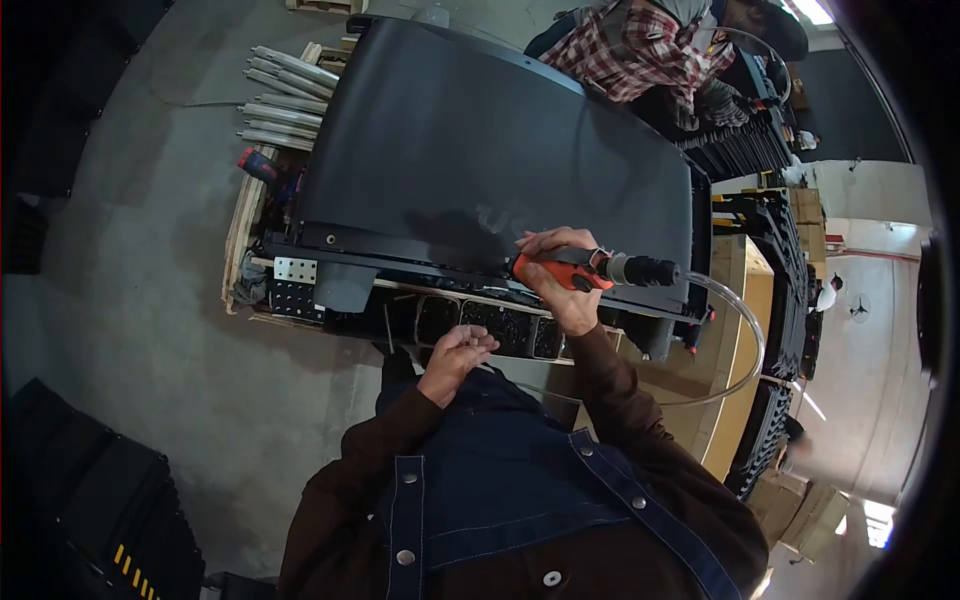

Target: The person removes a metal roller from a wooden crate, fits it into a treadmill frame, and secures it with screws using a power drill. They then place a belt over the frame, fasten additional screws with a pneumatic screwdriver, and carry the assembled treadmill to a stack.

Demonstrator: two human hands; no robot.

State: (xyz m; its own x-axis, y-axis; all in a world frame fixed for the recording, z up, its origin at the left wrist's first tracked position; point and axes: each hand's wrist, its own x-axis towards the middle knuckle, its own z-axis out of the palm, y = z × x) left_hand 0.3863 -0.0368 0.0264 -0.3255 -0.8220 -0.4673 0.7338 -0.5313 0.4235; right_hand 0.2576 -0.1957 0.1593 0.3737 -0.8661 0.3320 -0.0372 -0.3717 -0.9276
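Observation:
My right hand (562, 285) is wrapped round an orange and black air tool (568, 272), its dark end pointing right with a clear hose (745, 318) running from it. The tool is over the near edge of a large dark grey panel (480, 130). Lower and to the left, my left hand (460, 362) is palm up with its fingers curled together; I cannot tell what small thing, if any, is in them. Just beyond this hand, open bins (485, 318) of small black parts sit under the panel's edge.
Metal tubes (290, 95) lie on a pallet at the panel's left, with a red and black power tool (258, 163) nearby. Across the panel a person in a plaid shirt (640, 45) works. Stacked black panels (100, 480) stand lower left; a wooden crate (722, 400) is at right.

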